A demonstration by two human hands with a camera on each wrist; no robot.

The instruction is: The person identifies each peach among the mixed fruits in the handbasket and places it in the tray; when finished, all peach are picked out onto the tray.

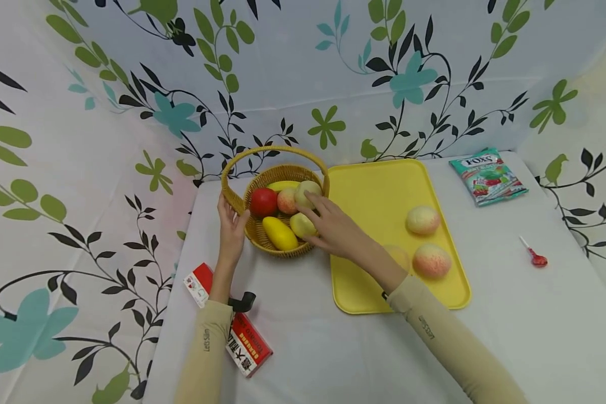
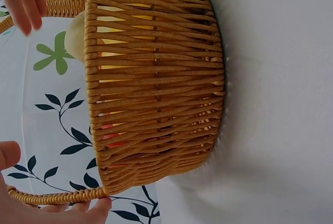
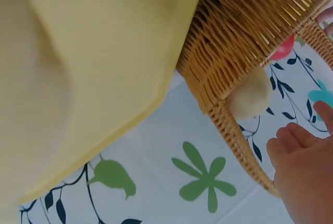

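A woven wicker basket stands on the table, with its arched handle up. In it lie a red round fruit, a peach, a banana, a yellow mango, a pale yellow fruit and a pale peach. My left hand holds the handle near its left base, thumb on one side and fingers on the other. Over the basket's right rim is my right hand, fingers spread; the right wrist view shows them apart from the pale peach.
Right of the basket lies a yellow tray with two peaches and another round fruit partly behind the right forearm. Farther right are a candy bag and a red lollipop. A red-and-white box lies under the left forearm.
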